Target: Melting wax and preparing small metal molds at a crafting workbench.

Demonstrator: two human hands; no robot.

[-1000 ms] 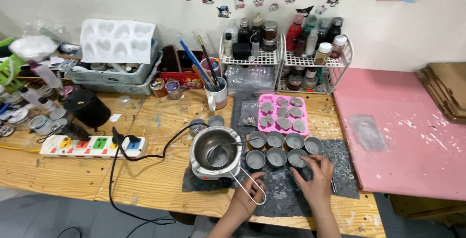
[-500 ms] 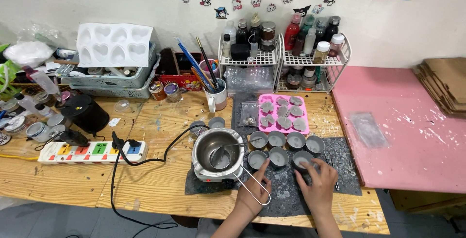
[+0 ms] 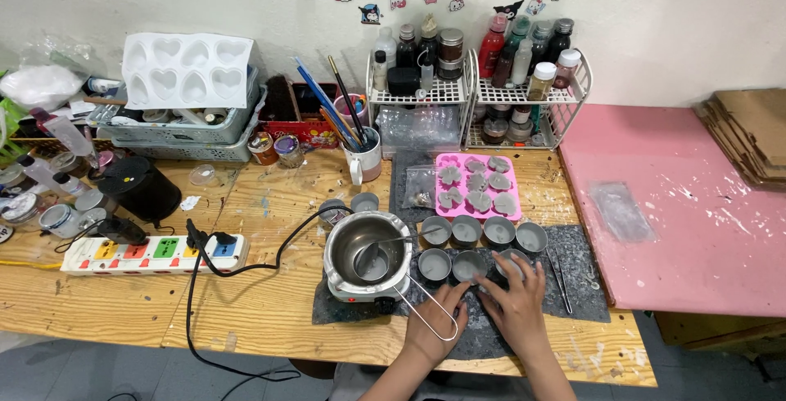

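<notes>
Head view: both hands rest on a dark, speckled mat [image 3: 573, 282] laid over the pale wooden tabletop [image 3: 246, 303]. The left hand [image 3: 434, 323] lies flat with fingers loosely spread, gripping nothing, beside the wire handle [image 3: 430, 307] of a round metal melting pot [image 3: 366, 252]. The right hand [image 3: 517, 299] is open, its fingertips touching the rightmost small round tin [image 3: 512, 263] in the near row of tins; whether it pinches the tin cannot be told, since the fingers cover most of the rim. Two more tins [image 3: 450, 265] stand just to the left of it, filled with smooth grey matter, and four tins [image 3: 483, 231] form a row behind. A pink silicone mould [image 3: 477, 184] with grey flower-shaped fillings lies beyond them. A white power strip [image 3: 151, 254] with coloured switches lies left of the pot, its black cable [image 3: 246, 270] curving toward the pot's base. A white heart-cavity mould [image 3: 188, 69] leans on grey baskets at far left. Wire racks [image 3: 479, 94] hold bottles and jars; their labels are too small to make out. Both forearms are cut off at the lower edge.
</notes>
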